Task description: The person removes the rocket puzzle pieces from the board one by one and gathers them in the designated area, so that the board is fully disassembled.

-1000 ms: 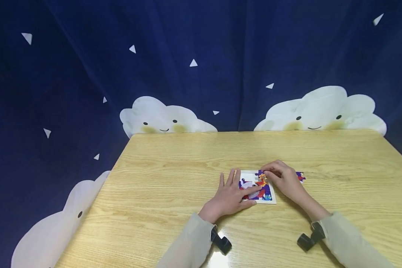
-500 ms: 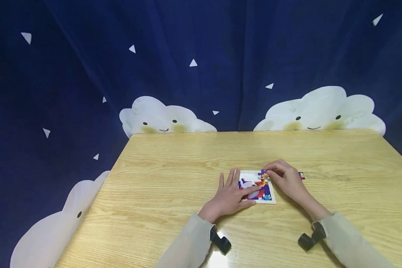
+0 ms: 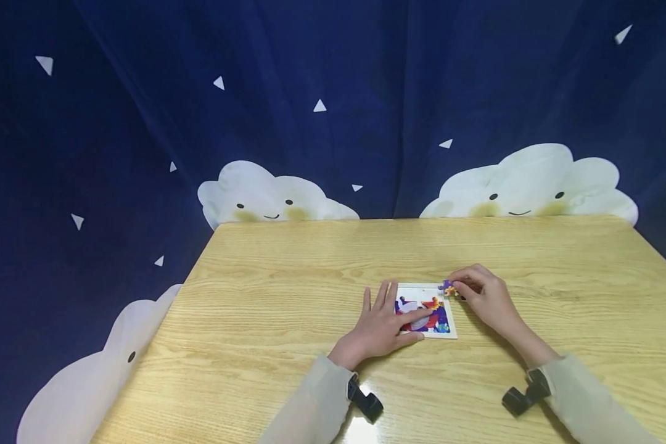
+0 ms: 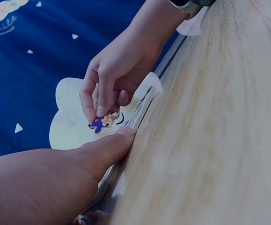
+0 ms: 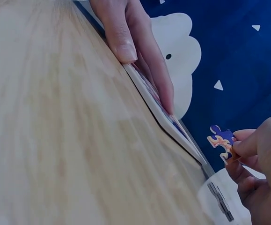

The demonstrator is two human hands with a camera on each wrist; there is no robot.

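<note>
My left hand (image 3: 377, 324) lies spread over a small jigsaw puzzle in a white frame (image 3: 443, 335), index finger stretched across the picture and thumb at the near edge. In the lower part of the frame sit purple, red and white puzzle pieces; its upper strip shows bare white. Between thumb and fingertips, my right hand (image 3: 485, 302) pinches a purple and orange puzzle piece (image 5: 223, 142), held above the frame's upper right corner. The left wrist view shows that puzzle piece (image 4: 102, 123) too, tilted, apart from the frame.
Flat loose pieces (image 5: 221, 199) lie on the wooden table (image 3: 288, 265) beyond the frame, mostly hidden behind the right hand in the head view. A dark blue curtain (image 3: 288, 135) with white clouds hangs behind the table.
The right hand has lifted the puzzle piece off the frame's upper right part and shifted right with it, baring white backing there. My left hand has stayed in place.
</note>
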